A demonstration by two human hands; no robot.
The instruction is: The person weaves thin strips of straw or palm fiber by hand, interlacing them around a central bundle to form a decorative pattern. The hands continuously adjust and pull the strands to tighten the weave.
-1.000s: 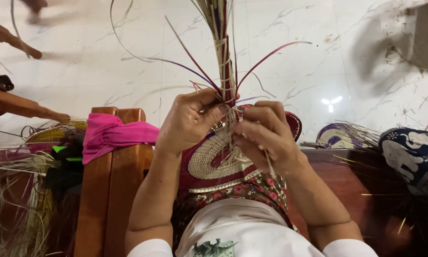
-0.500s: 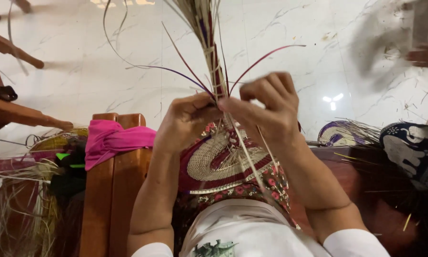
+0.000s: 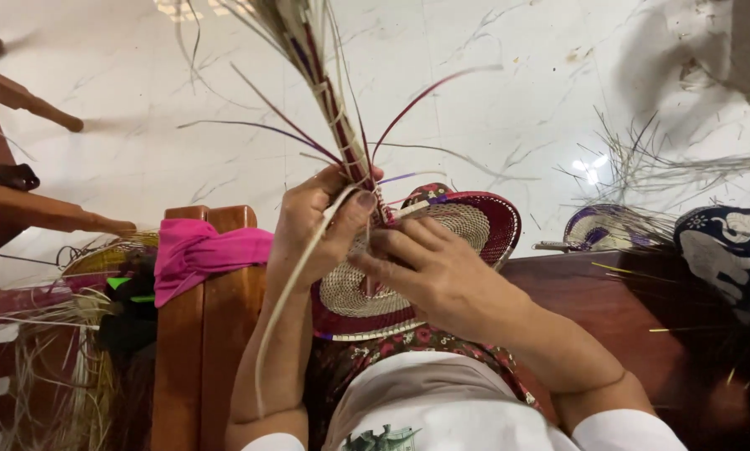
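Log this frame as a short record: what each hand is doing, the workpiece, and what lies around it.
left hand: grips the bundle of fibre strands at the disc's edge, a pale strip trailing from the fingers
right hand: rests on the woven disc
workpiece: round coiled disc, pale centre, dark red rim
left of it: pink cloth on wooden bench
right of it: second woven piece

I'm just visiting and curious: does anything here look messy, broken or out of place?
Loose straw strands lie scattered across the white floor at the right, like offcuts. The woven disc in the left hand and right hand looks intact; its unwoven strands simply stick up.
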